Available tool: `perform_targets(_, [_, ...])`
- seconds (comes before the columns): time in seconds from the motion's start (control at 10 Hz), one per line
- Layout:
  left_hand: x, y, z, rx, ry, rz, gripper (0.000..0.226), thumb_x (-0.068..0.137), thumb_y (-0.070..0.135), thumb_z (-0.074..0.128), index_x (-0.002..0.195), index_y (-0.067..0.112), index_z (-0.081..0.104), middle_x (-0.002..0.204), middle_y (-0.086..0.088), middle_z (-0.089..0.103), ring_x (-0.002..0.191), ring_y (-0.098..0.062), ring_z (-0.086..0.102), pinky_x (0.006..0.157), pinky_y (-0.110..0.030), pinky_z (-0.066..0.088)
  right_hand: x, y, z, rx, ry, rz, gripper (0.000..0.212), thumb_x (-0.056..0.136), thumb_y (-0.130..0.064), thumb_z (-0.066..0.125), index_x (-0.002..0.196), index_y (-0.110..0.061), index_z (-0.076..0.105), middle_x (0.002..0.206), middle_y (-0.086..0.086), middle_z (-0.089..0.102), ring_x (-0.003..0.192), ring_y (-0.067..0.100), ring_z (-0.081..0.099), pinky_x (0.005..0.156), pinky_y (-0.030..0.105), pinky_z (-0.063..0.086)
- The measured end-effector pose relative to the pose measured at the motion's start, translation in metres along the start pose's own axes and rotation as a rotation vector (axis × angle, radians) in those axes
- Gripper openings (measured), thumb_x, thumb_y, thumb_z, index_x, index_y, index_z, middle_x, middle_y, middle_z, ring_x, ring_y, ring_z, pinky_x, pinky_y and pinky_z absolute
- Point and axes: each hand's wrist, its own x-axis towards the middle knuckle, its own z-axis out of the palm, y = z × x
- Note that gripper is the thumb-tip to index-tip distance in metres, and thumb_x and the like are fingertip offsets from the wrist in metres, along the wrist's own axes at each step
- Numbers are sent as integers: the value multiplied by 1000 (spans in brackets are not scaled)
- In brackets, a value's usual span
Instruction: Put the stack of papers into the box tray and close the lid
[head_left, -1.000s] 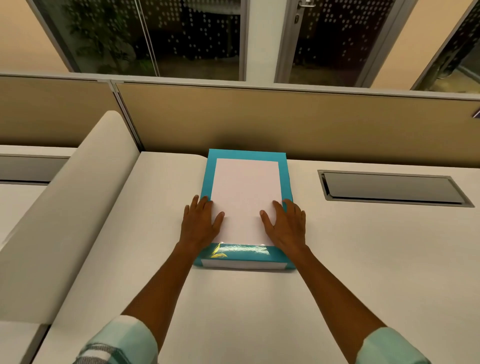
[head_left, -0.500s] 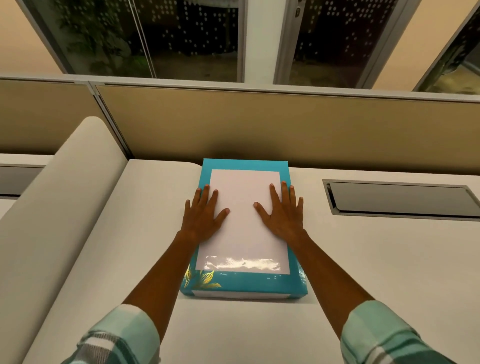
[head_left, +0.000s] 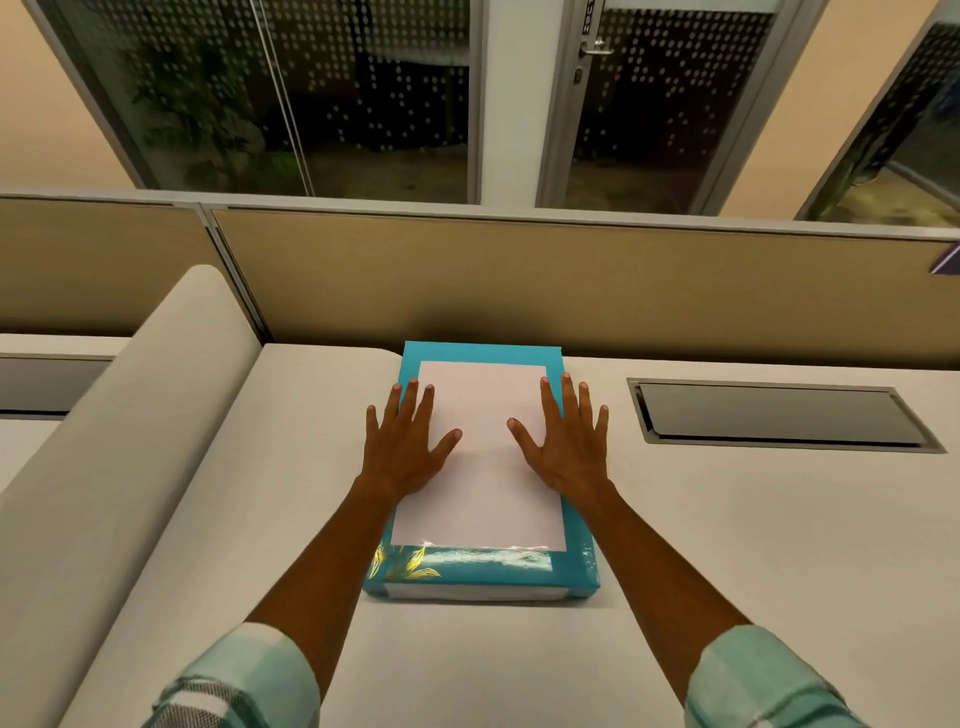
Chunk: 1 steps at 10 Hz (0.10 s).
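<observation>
A teal box with gold leaf print lies flat on the white desk, its lid down, with a large white rectangle covering most of its top. My left hand rests palm down on the left part of the top, fingers spread. My right hand lies flat on the right part, fingers spread too. Neither hand grips anything. No loose papers are visible; the inside of the box is hidden.
A beige partition stands right behind the box. A recessed grey cable hatch sits in the desk to the right. A rounded white divider runs along the left. Windows and a glass door are beyond.
Both hands have slid forward from the near end of the box top toward its middle and far half, fingers spreading wider. The view has shifted closer.
</observation>
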Motion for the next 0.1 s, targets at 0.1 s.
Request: perform_targets(0.1, [-22, 16, -11, -50, 111, 39, 83, 86, 70, 23, 152, 24, -1, 163, -4, -5, 150, -26, -5, 120, -54, 6, -21, 5, -21, 9, 100, 12, 88, 82, -79, 18, 153, -30, 0, 164, 3, -5, 151, 29, -3, 119, 56, 1])
